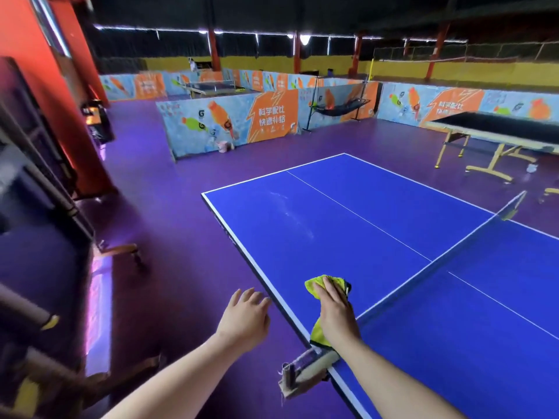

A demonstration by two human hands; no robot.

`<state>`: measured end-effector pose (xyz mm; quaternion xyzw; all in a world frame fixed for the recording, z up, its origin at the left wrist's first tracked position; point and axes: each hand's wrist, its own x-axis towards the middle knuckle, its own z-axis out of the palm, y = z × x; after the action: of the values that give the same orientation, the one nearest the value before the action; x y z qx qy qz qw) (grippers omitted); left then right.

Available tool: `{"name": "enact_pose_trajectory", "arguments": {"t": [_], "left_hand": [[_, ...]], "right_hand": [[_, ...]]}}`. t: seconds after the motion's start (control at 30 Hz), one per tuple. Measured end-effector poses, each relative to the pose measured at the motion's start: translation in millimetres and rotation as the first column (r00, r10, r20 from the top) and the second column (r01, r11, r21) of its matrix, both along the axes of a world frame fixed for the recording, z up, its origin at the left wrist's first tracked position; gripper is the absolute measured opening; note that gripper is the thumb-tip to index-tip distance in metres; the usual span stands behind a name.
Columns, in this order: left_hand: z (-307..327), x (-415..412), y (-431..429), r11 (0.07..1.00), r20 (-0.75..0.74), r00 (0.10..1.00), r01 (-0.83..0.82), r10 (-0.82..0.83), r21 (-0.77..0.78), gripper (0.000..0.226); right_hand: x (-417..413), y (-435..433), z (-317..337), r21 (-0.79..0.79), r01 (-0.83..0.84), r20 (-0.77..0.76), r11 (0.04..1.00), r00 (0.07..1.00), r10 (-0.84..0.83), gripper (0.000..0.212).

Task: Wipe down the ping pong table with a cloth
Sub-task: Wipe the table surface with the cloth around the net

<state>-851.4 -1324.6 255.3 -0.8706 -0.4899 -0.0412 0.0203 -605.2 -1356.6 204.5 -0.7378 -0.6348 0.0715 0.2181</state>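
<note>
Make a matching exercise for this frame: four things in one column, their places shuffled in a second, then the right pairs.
1. cloth
2. left hand
3. net post
4. pale smear

A. clamped on the near edge of the table
B. on the blue surface, toward the far end
C. pressed flat under the right hand
D. beside the edge, over the purple floor

Pairs: 1-C, 2-D, 3-A, 4-B
</note>
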Motion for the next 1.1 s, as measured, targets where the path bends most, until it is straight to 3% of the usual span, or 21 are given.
{"name": "enact_pose_trajectory", "arguments": {"t": [0.17, 0.4, 0.57, 0.73, 0.93, 1.1], "left_hand": [[-7.7, -39.4, 108.6, 0.996, -0.03, 0.999, 0.022, -0.025, -0.085, 0.055], [-9.4, -64.5, 243.1, 0.967, -0.009, 0.971, 0.237, -0.239, -0.093, 0.084], [-15.7, -19.8, 314.3, 0.918, -0.049, 0.93, 0.35, -0.364, -0.187, 0.049], [-43.3, 40.9, 353.5, 0.848, -0.139, 0.842, 0.493, -0.521, -0.196, 0.048], [-108.8, 86.9, 372.4, 0.759, -0.142, 0.749, 0.616, -0.647, -0.21, 0.042], [-174.1, 113.6, 375.4, 0.63, -0.126, 0.631, 0.696, -0.766, -0.346, 0.042]], "right_hand": [[-46.9, 101.7, -14.2, -0.009, -0.022, 0.051, 1.0, 0.998, 0.022, 0.079], [-81.2, 190.3, -30.5, -0.07, 0.177, 0.065, 0.982, 0.983, -0.172, 0.083], [-64.3, 209.6, -43.7, -0.109, 0.306, 0.101, 0.946, 0.95, -0.295, 0.085], [-18.7, 227.7, -70.3, -0.101, 0.411, 0.097, 0.906, 0.91, -0.403, 0.085], [2.7, 224.8, -135.1, -0.139, 0.538, 0.041, 0.831, 0.842, -0.538, 0.093], [-13.5, 206.3, -203.9, -0.242, 0.647, -0.043, 0.723, 0.738, -0.674, 0.099]]}}
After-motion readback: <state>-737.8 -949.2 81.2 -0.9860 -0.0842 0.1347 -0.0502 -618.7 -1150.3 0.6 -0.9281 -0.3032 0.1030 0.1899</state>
